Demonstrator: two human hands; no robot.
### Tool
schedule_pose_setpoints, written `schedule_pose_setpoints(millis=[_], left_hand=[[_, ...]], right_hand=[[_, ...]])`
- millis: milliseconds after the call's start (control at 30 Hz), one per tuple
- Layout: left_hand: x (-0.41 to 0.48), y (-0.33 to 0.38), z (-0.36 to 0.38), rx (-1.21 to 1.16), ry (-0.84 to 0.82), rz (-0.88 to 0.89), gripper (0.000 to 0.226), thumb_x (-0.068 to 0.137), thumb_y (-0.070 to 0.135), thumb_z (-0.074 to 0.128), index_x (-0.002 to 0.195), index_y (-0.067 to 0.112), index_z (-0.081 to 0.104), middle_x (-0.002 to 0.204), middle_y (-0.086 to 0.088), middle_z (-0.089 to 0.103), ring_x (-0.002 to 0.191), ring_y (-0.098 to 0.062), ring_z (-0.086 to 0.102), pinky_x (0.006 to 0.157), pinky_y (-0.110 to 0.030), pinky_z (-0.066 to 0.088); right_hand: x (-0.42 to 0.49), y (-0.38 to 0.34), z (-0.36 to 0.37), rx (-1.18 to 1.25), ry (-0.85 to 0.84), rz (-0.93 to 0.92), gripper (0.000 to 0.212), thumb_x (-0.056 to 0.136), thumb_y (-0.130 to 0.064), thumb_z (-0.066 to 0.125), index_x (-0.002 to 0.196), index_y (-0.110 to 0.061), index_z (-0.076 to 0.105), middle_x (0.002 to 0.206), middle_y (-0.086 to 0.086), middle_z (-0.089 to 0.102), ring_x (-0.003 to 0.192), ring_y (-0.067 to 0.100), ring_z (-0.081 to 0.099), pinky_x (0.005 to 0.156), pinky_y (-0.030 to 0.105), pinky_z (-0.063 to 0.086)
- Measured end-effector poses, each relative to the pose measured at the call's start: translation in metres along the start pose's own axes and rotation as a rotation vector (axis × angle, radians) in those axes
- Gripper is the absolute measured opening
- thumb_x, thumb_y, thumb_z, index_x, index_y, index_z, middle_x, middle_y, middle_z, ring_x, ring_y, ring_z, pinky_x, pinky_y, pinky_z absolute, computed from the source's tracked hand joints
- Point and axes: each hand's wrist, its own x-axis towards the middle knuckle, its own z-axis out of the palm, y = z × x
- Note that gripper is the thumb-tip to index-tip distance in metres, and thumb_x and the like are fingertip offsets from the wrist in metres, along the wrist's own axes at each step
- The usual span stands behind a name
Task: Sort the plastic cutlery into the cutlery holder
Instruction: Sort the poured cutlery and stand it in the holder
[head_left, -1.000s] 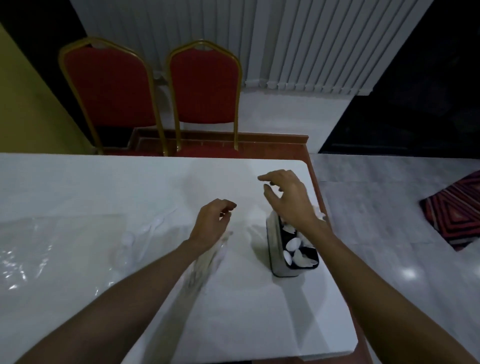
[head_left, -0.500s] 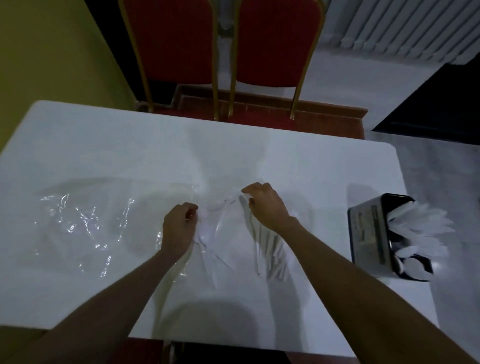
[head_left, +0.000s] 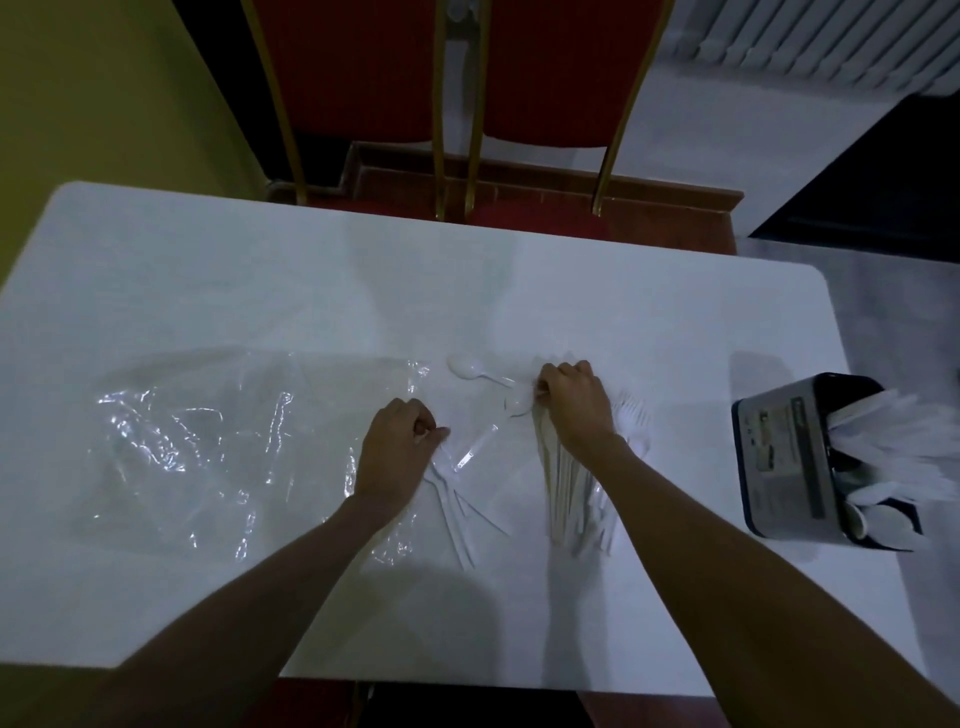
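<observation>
White plastic cutlery lies on the white table (head_left: 260, 291). My right hand (head_left: 574, 402) has its fingers curled over the top of a large bundle of cutlery (head_left: 576, 499) that fans toward me. My left hand (head_left: 397, 452) is curled over the heads of a few loose white pieces (head_left: 457, 519). A single white spoon (head_left: 467, 368) lies between and beyond the hands. The dark cutlery holder (head_left: 779, 457) stands at the table's right edge with white cutlery sticking out of its compartments.
A crumpled clear plastic bag (head_left: 197, 441) is spread over the left part of the table. Two red chairs with gold frames (head_left: 545, 78) stand behind the far edge. The table's right edge runs just past the holder.
The view swung left and down, away from the holder. Both hands moved from near the holder onto the cutlery pile; the right hand now grips the bundle and a lone spoon shows.
</observation>
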Motion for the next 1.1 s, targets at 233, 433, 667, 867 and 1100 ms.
schedule_pose_setpoints(millis=[233, 433, 667, 867, 1100], left_hand=[[-0.037, 0.003, 0.004, 0.479, -0.194, -0.02, 0.052, 0.065, 0.072, 0.062, 0.067, 0.021, 0.05, 0.074, 0.006, 0.058, 0.082, -0.016, 0.053, 0.067, -0.031, 0.048], [-0.02, 0.003, 0.012, 0.214, -0.108, -0.154, 0.033, 0.073, 0.051, 0.07, 0.07, 0.023, 0.054, 0.075, 0.005, 0.058, 0.079, -0.02, 0.057, 0.069, -0.035, 0.049], [-0.009, 0.01, 0.013, 0.05, 0.009, -0.128, 0.019, 0.08, 0.025, 0.071, 0.077, 0.015, 0.056, 0.072, -0.002, 0.061, 0.072, -0.022, 0.058, 0.064, -0.028, 0.039], [-0.034, 0.055, 0.049, 0.001, -0.097, 0.028, 0.016, 0.084, 0.024, 0.068, 0.082, 0.012, 0.058, 0.073, 0.004, 0.052, 0.067, -0.011, 0.05, 0.058, -0.017, 0.037], [-0.043, 0.087, 0.111, 0.107, -0.264, -0.214, 0.041, 0.072, 0.048, 0.075, 0.086, 0.014, 0.056, 0.084, 0.0, 0.058, 0.077, -0.016, 0.056, 0.063, -0.024, 0.037]], right_hand=[[0.0, 0.004, -0.004, -0.018, -0.123, 0.136, 0.028, 0.097, -0.021, 0.051, 0.115, -0.001, 0.053, 0.117, 0.018, 0.058, 0.113, 0.035, 0.048, 0.088, 0.042, 0.044], [-0.001, 0.007, -0.006, 0.151, -0.035, 0.239, 0.018, 0.094, -0.013, 0.052, 0.11, -0.004, 0.055, 0.107, 0.017, 0.064, 0.106, 0.035, 0.052, 0.086, 0.044, 0.046], [-0.015, 0.014, -0.01, 0.616, 0.058, 0.339, 0.014, 0.084, -0.013, 0.071, 0.095, -0.005, 0.069, 0.092, 0.01, 0.071, 0.081, 0.018, 0.064, 0.074, 0.02, 0.048], [-0.033, 0.028, -0.013, 0.783, 0.09, 0.432, 0.013, 0.088, -0.01, 0.066, 0.099, -0.002, 0.066, 0.087, 0.016, 0.072, 0.049, 0.001, 0.061, 0.053, 0.003, 0.045], [-0.07, 0.058, -0.019, 0.783, 0.129, 0.509, 0.01, 0.092, -0.015, 0.063, 0.097, -0.007, 0.067, 0.081, 0.007, 0.072, 0.056, 0.009, 0.066, 0.055, 0.004, 0.046]])
